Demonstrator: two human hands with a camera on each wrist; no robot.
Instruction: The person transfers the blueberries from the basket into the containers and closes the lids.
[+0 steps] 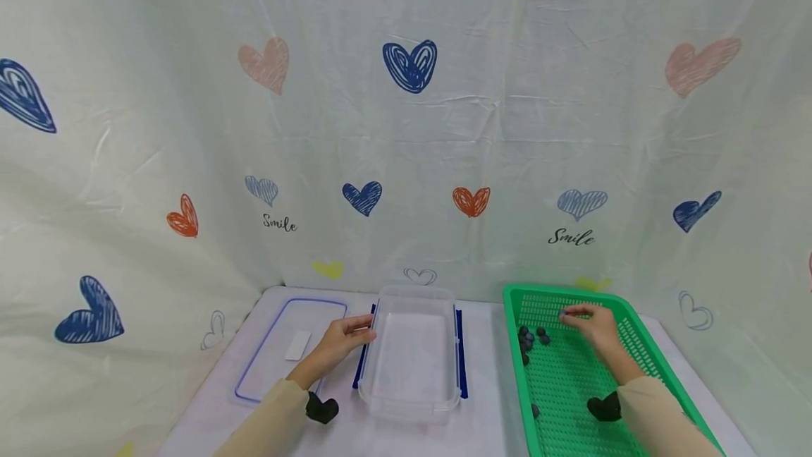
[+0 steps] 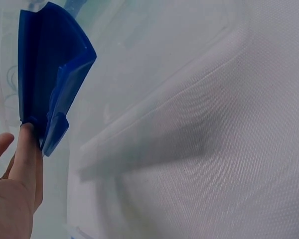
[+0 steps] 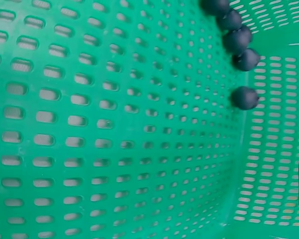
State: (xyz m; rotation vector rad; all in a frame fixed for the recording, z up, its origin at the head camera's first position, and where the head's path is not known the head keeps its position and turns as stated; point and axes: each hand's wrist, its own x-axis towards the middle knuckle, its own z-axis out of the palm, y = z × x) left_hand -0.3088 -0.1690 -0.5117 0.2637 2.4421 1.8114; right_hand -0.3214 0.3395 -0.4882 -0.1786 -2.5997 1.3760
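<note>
A: Where are the hands?

B: The left hand (image 1: 342, 339) rests against the left side of the clear rectangular plastic container (image 1: 415, 351) in the middle of the white tabletop (image 1: 482, 344). In the left wrist view one fingertip (image 2: 27, 144) touches the lower edge of the container's blue plastic latch flap (image 2: 52, 84); the fingers look fairly straight, pressing rather than gripping.

A: And the right hand?

B: The right hand (image 1: 593, 326) is inside the green perforated plastic basket (image 1: 641, 333) on the right, near its far end. Its fingertips are drawn together as if pinching something small and dark, but I cannot tell for certain whether it holds one.

A: What lies in the basket?

B: A small cluster of dark round berries (image 1: 531, 338) sits by the basket's left wall, just left of the right hand; the right wrist view shows them in a row along the wall (image 3: 239, 42). One more lies alone nearer the person (image 1: 536, 410).

A: So which hand is closer to them?

B: The right, plainly. The berries lie left of it, between it and the container, whose long axis runs near to far.

A: Anything else?

B: A clear flat lid with a blue seal (image 1: 285, 351) lies left of the left hand, with a heart-printed cloth (image 1: 412, 65) behind.
</note>
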